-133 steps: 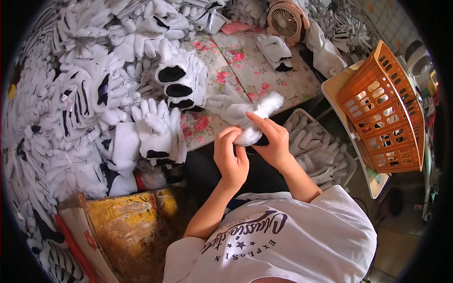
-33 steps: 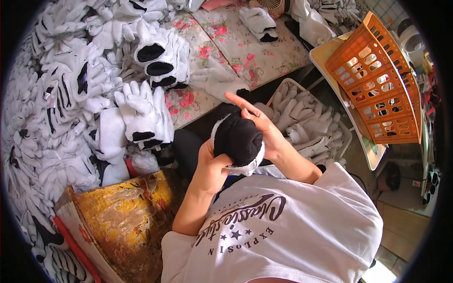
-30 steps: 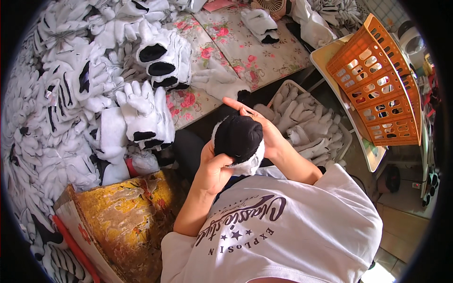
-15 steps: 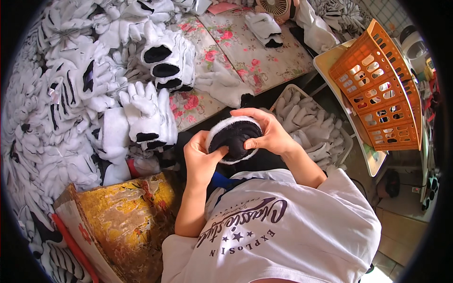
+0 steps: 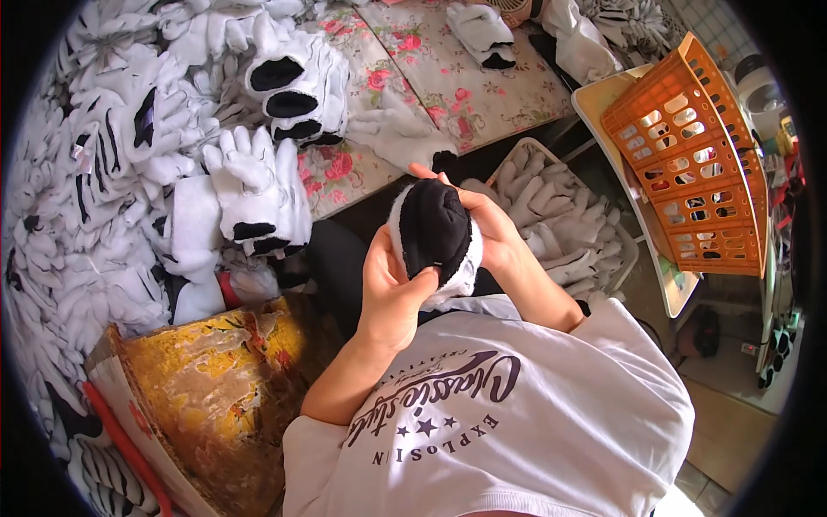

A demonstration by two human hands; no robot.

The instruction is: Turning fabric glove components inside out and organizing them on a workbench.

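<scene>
Both my hands hold one white plush glove point(image 5: 435, 234) whose black inside is turned outward toward me. My left hand point(image 5: 389, 289) grips it from below and the left. Over its right and top side curls my right hand point(image 5: 484, 229). The glove is held above my lap, just in front of the edge of the floral-cloth table point(image 5: 448, 90). A single white glove point(image 5: 398, 135) lies flat on that cloth right beyond my hands.
Stacks of white-and-black gloves point(image 5: 258, 194) cover the table's left side and pile up at far left. A white basket of gloves point(image 5: 564, 228) sits right of my hands, an orange basket point(image 5: 693, 164) further right. A worn yellow surface point(image 5: 215, 388) is at lower left.
The white glove I held up near the table came down toward my lap and now shows its black inside. In the last second I turned it between both hands.
</scene>
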